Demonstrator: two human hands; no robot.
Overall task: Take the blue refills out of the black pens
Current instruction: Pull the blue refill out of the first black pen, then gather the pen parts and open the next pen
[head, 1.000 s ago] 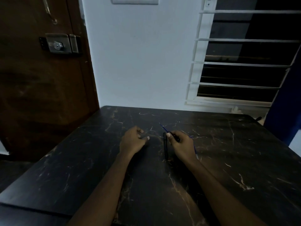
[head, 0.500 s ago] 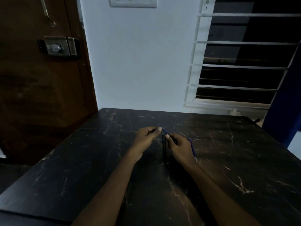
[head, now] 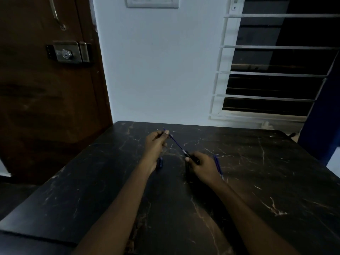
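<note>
Left hand [head: 156, 142]: thumb and forefinger pinched shut on the far end of a blue refill [head: 175, 142], remaining fingers curled. Right hand [head: 200, 163]: closed around a black pen [head: 192, 159], gripping the barrel near its open end. The refill spans the gap between the two hands, raised off the table and slanting from upper left down to the barrel mouth. Most of its length is exposed; only the near end sits at or just inside the barrel, and whether it is fully clear I cannot tell.

Judgement: the split grip makes sense. One hand anchors the barrel, the other draws along the barrel's axis, so the thin refill comes out straight rather than bending.

Just beside the right hand, on its outer side, a second blue refill [head: 218, 166] lies loose on the table, likely one pulled already and parked out of the working area. Near the left wrist lies a small dark piece with a blue glint [head: 160, 162], possibly a pen cap or tip; too dim to tell.

Table [head: 257, 181]: dark marbled top, which makes black parts hard to see.
</note>
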